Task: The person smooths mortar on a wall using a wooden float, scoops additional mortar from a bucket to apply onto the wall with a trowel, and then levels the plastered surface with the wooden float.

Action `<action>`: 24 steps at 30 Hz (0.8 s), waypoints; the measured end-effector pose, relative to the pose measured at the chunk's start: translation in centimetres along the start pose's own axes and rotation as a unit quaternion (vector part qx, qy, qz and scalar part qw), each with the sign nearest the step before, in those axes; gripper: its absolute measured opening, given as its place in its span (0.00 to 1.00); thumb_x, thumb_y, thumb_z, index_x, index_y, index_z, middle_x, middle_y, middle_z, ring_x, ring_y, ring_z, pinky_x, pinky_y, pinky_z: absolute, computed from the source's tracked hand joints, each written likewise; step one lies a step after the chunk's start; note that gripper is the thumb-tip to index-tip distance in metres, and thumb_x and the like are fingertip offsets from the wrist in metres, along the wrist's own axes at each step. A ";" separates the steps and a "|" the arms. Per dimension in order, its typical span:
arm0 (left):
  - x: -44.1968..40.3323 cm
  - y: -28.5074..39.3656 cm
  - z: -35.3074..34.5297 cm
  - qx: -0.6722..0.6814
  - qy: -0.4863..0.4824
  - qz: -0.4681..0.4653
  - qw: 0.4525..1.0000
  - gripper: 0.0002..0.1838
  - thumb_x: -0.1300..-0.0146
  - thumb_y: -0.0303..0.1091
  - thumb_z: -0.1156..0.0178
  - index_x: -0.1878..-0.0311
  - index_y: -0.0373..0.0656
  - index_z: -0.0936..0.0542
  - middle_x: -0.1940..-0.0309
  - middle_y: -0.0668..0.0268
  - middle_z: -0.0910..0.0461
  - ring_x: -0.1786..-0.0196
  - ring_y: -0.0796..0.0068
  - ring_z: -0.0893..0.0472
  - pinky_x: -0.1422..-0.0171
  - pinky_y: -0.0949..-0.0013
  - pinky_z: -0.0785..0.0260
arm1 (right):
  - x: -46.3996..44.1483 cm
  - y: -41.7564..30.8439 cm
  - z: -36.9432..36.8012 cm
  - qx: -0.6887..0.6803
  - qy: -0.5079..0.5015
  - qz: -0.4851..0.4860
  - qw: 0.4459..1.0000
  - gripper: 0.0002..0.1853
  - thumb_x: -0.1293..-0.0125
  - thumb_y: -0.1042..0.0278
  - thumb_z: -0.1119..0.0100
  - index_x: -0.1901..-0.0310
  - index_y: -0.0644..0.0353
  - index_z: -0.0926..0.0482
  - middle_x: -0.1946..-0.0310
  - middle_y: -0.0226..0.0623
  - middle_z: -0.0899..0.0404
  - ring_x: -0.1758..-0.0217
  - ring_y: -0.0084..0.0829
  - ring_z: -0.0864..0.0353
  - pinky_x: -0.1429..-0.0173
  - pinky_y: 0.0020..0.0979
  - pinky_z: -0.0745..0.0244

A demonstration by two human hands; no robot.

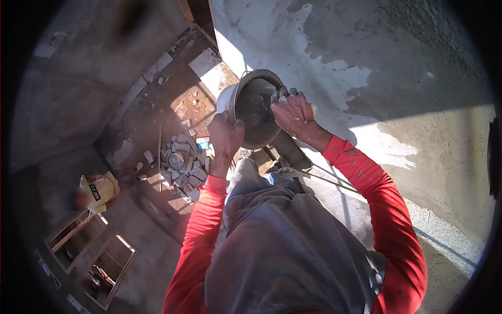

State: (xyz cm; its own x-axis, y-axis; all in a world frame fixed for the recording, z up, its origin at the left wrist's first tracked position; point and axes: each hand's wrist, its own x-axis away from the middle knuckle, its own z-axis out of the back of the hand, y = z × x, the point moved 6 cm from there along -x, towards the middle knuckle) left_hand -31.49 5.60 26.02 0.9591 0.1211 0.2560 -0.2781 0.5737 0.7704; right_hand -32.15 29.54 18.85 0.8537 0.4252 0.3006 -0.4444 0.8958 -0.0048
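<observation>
A round bucket (226, 98), pale outside and dark grey inside, is tilted in front of me near the wall. Its open mouth faces me, with grey, wet-looking material inside. My left hand (226, 135) grips the near left side of the rim, thumb on the edge. On the right side of the rim, my right hand (296, 112) is closed, its fingers smeared with pale grey stuff. Something small and pale shows beside the right hand; I cannot make out what it is.
The wall (366, 89) on the right is partly coated in wet grey. Down on the floor lies a heap of broken blocks (183, 165). A person in a yellow top (106, 189) is at the lower left, near framed openings (117, 267). Planks stand below the bucket.
</observation>
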 end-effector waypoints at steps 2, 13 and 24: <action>0.2 1.6 -0.8 0.004 -0.019 -0.044 0.999 0.12 0.44 0.31 0.30 0.66 0.28 0.16 0.73 0.41 0.16 0.66 0.41 0.12 0.55 0.49 0.22 | 3.9 1.2 0.2 0.066 0.177 0.010 0.982 0.18 0.26 0.59 0.36 0.38 0.52 0.16 0.40 0.39 0.16 0.30 0.35 0.21 0.23 0.43 0.30; 0.6 -3.4 -1.4 0.183 0.052 0.013 0.982 0.11 0.42 0.33 0.31 0.64 0.32 0.13 0.77 0.56 0.15 0.72 0.66 0.17 0.59 0.57 0.24 | 6.6 -0.4 5.2 -0.333 -0.047 -0.174 0.926 0.21 0.34 0.51 0.38 0.53 0.62 0.11 0.58 0.55 0.10 0.50 0.57 0.10 0.42 0.51 0.15; 6.3 -14.9 4.3 0.256 0.232 0.137 0.928 0.09 0.46 0.20 0.31 0.62 0.26 0.14 0.72 0.57 0.13 0.74 0.69 0.17 0.67 0.61 0.24 | 3.2 0.1 43.0 -0.152 0.220 0.072 0.961 0.19 0.30 0.59 0.32 0.51 0.70 0.13 0.59 0.63 0.12 0.50 0.64 0.12 0.46 0.57 0.19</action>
State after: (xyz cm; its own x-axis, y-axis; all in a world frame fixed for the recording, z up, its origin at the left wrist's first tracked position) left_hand -21.51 -5.65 18.63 0.7346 0.6106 0.2959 -0.3898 0.0229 0.9206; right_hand -41.12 25.38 60.77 0.8514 0.5011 -0.1552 -0.5234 0.7919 -0.3146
